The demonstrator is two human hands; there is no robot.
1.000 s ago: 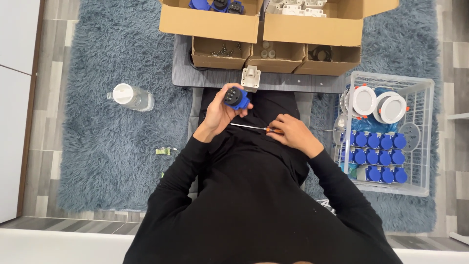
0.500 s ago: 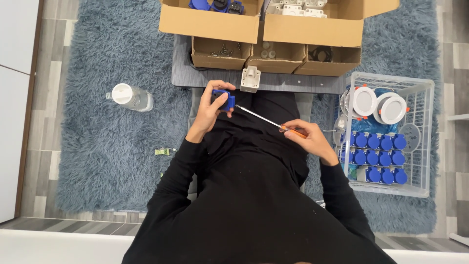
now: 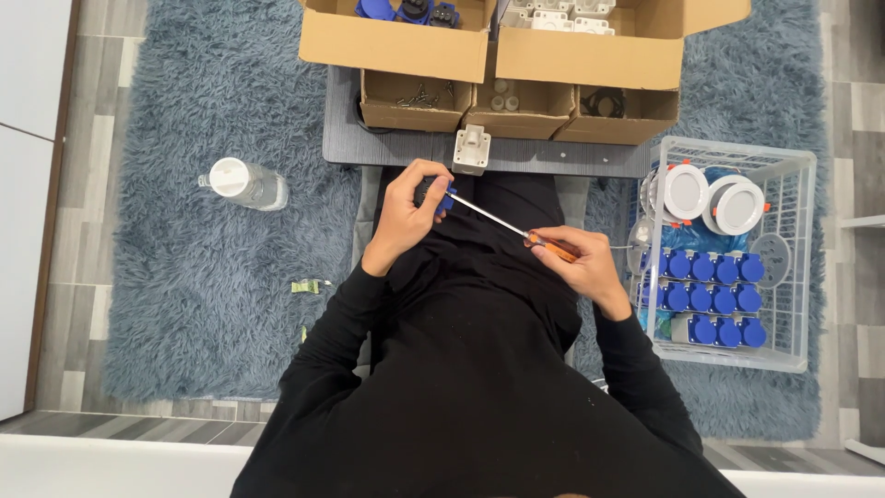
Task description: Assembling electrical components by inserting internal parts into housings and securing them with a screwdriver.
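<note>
A small blue plug sits over the lap, pinched in the left hand, with the screwdriver tip pressed into it from four o'clock. The right hand is closed round the orange handle. At twelve o'clock stand cardboard boxes, at three a wire basket of blue parts, at nine a bottle on the rug.

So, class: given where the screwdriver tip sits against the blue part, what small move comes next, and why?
Probably turn the screwdriver with the right hand: its tip already meets the blue part, which the left hand grips steady.
</note>
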